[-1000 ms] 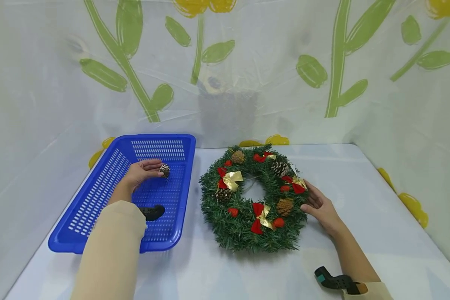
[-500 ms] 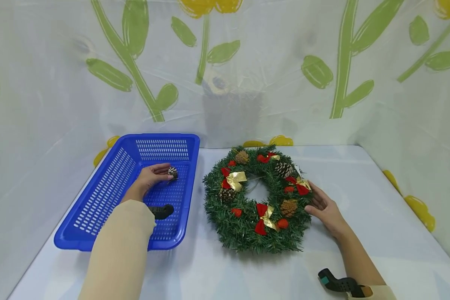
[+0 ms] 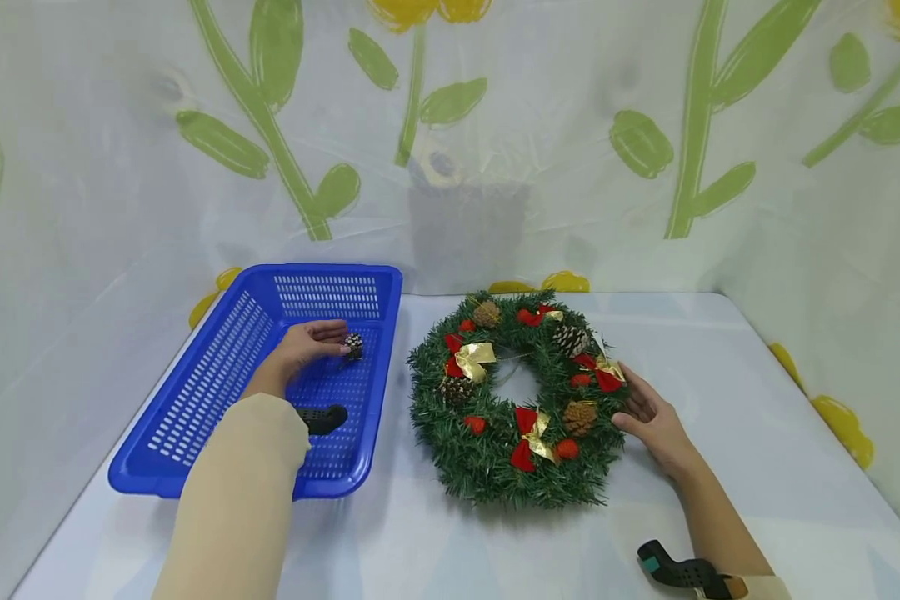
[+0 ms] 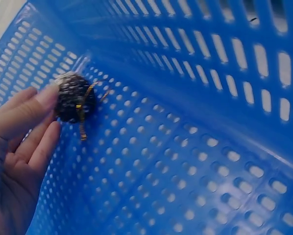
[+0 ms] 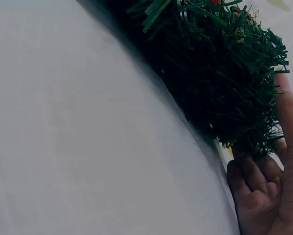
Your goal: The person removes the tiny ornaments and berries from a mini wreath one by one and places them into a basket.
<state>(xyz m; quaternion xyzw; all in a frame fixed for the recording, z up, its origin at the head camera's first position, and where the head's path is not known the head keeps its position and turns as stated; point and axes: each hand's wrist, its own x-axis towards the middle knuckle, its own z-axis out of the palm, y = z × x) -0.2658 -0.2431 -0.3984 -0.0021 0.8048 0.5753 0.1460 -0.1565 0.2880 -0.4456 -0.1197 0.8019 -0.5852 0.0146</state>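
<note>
My left hand (image 3: 305,348) is inside the blue plastic basket (image 3: 387,371), pinching a small white-tipped pine cone (image 3: 353,344) between thumb and fingertips. A gold tie hangs from this pine cone (image 4: 75,99) in the left wrist view, low over the holed basket floor. On the right, a green Christmas wreath (image 3: 450,454) lies on the table, decorated with red and gold bows, pine cones and red berries. My right hand (image 3: 656,427) holds the wreath's outer right edge. Its thumb is against the side, and its fingers curl at the underside in the right wrist view.
The white table (image 3: 727,375) is bordered by a floral curtain (image 3: 465,225) at the back and sides. The basket's slotted walls rise around my left hand. A black strap device (image 3: 678,568) sits at my right wrist, another (image 3: 326,419) at my left.
The scene has shifted slightly right in the head view. My left hand has moved a little to the right in the basket with the pine cone. The right hand has stayed at the wreath.
</note>
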